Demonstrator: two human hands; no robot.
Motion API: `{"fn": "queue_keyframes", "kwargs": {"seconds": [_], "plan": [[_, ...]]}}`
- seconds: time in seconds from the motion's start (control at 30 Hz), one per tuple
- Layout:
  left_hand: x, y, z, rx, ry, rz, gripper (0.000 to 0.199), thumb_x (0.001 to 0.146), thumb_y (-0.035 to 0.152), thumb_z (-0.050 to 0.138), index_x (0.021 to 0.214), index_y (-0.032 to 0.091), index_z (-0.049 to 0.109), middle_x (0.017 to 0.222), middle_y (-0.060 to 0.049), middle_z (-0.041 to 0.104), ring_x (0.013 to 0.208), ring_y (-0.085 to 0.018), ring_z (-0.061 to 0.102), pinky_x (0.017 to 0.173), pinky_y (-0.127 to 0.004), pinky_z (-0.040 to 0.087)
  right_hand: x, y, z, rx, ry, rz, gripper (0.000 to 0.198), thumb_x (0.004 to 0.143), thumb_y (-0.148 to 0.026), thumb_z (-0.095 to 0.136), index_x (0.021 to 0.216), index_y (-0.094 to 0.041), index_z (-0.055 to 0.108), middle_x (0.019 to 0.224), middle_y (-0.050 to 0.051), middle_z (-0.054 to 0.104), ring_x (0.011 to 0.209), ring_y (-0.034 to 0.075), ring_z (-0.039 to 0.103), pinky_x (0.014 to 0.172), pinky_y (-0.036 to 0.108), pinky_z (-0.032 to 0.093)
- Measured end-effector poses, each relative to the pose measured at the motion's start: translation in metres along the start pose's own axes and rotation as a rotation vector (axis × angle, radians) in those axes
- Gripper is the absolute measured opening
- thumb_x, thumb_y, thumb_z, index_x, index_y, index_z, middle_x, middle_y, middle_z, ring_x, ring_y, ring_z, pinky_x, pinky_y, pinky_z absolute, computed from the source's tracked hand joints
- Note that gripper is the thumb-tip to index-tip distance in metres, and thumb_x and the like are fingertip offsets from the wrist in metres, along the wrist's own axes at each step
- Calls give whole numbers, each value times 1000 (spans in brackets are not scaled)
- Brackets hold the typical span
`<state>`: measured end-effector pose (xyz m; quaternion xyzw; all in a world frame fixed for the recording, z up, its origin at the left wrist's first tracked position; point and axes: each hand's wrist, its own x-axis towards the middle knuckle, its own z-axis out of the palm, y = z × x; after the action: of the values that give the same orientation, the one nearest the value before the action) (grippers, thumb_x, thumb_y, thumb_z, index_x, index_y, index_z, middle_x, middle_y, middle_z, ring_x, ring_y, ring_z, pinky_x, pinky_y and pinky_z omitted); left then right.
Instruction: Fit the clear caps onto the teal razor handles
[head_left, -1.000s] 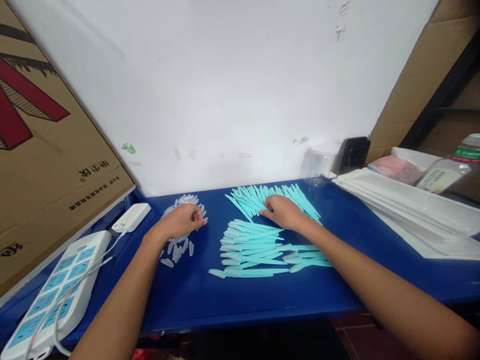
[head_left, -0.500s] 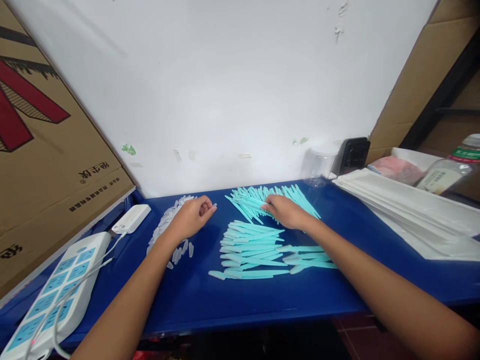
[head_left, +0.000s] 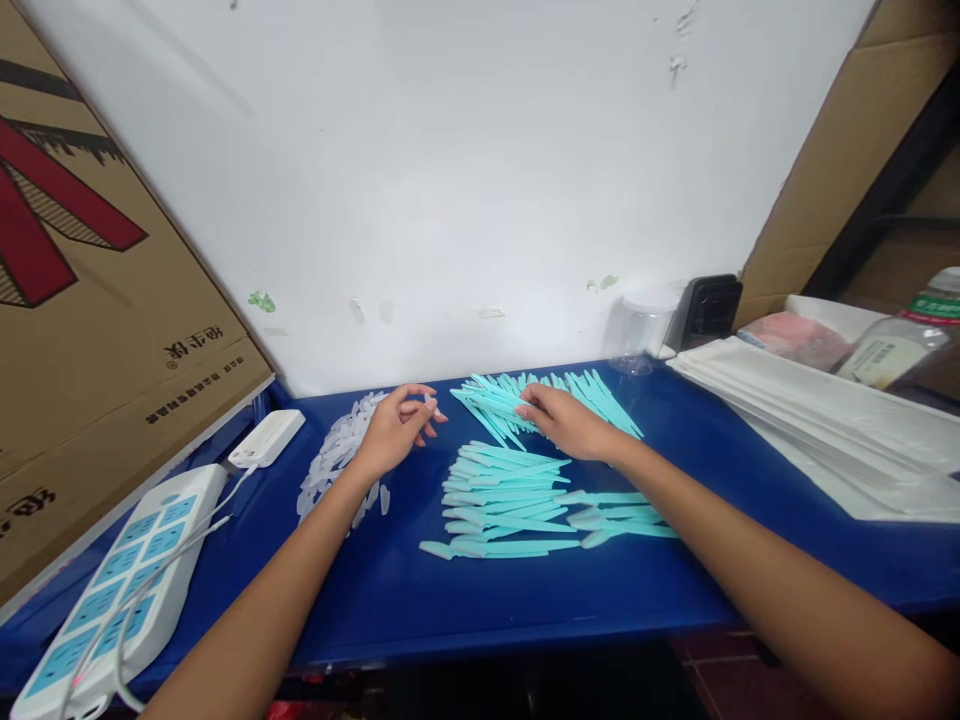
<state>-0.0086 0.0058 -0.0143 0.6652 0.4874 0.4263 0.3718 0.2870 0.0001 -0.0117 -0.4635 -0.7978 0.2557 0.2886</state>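
Note:
My left hand (head_left: 401, 428) pinches a small translucent blade cap (head_left: 430, 402) between thumb and fingers, just right of the heap of loose caps (head_left: 335, 450). My right hand (head_left: 566, 420) is closed on a turquoise eyebrow razor (head_left: 504, 398) at the back pile, its blade end pointing left; the fingers partly hide it. Behind and around that hand lie many more bare razors (head_left: 600, 395). Nearer to me, a row of eyebrow razors (head_left: 502, 490) lies with blade ends to the left, and a smaller group (head_left: 619, 522) sits beside it, partly under my right forearm.
A white power strip (head_left: 124, 590) with cables and a white adapter (head_left: 267, 438) lie at the left, beside a cardboard box (head_left: 112, 300). White paper sheets (head_left: 817, 420), a clear plastic cup (head_left: 637, 335) and a bottle (head_left: 907, 335) stand to the right. A white wall closes the back.
My left hand has moved slightly right and up from the cap heap, its fingers now extended around a cap. My right hand has shifted a little left at the razor pile.

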Motion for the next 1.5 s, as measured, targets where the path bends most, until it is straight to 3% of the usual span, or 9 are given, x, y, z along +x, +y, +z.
{"fn": "queue_keyframes", "kwargs": {"seconds": [0.3,0.53,0.73,1.07,1.5], "plan": [[-1,7,-3,-223,54,-94,50,86,58,72,110,15,66,110,-17,77,73,-18,71,55,-26,55,-1,-8,3,163,-58,78,23,100,-39,47,85,-22,47,69,-3,50,65,15,50,60,28,38],[0,3,-4,-271,116,-88,51,81,58,77,110,16,75,116,-14,73,78,-16,68,56,-23,53,-1,-7,4,182,-84,82,23,99,-41,50,88,-21,51,69,-3,52,64,15,49,58,27,38],[0,1,-5,-236,151,-108,56,75,59,82,109,15,78,109,-14,75,74,-15,63,56,-24,52,-1,-5,5,195,-83,67,24,98,-42,50,87,-21,51,70,-3,52,65,15,52,58,27,38],[-1,2,0,-183,89,-92,50,72,54,86,104,15,80,102,-12,77,69,-15,63,55,-26,52,-1,-5,6,201,-85,52,26,98,-44,51,87,-21,52,73,-3,53,66,15,52,60,27,39],[-7,7,8,-174,21,-131,44,69,53,87,91,15,80,92,-12,78,63,-14,60,54,-28,50,-4,-8,8,292,9,45,28,94,-46,56,87,-20,56,75,-1,56,66,16,57,61,28,41]]}}
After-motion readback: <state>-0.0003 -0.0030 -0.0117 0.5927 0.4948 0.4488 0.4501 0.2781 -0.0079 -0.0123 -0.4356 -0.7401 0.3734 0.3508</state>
